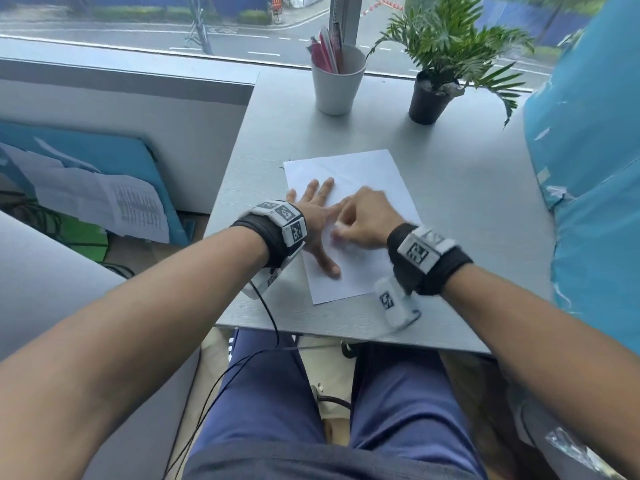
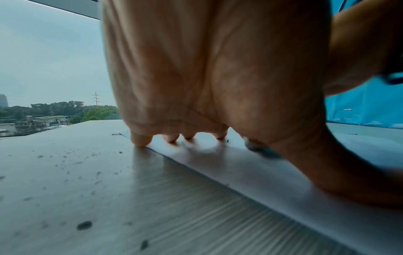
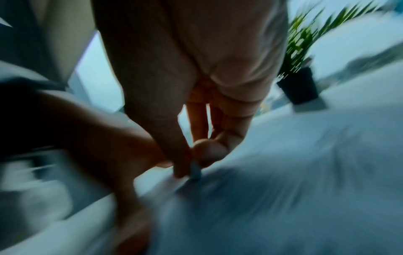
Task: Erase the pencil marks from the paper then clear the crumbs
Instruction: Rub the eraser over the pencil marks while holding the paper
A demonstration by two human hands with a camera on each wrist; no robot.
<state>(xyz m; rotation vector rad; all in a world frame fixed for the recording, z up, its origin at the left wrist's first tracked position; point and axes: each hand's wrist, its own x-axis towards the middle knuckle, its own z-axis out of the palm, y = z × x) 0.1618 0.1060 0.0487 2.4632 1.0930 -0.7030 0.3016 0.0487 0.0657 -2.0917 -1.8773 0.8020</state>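
Note:
A white sheet of paper lies on the grey table. My left hand presses flat on the paper's left side, fingers spread and straight; its fingertips touch the sheet near its edge. My right hand pinches a small pale eraser between thumb and fingers, its tip down on the paper beside the left hand. The right hand is motion-blurred. Dark eraser crumbs lie scattered on the table left of the paper. Any pencil marks are too faint to see.
A white cup with pens and a black-potted plant stand at the table's far edge by the window. A blue plastic-wrapped object borders the table on the right. My knees sit under the near edge.

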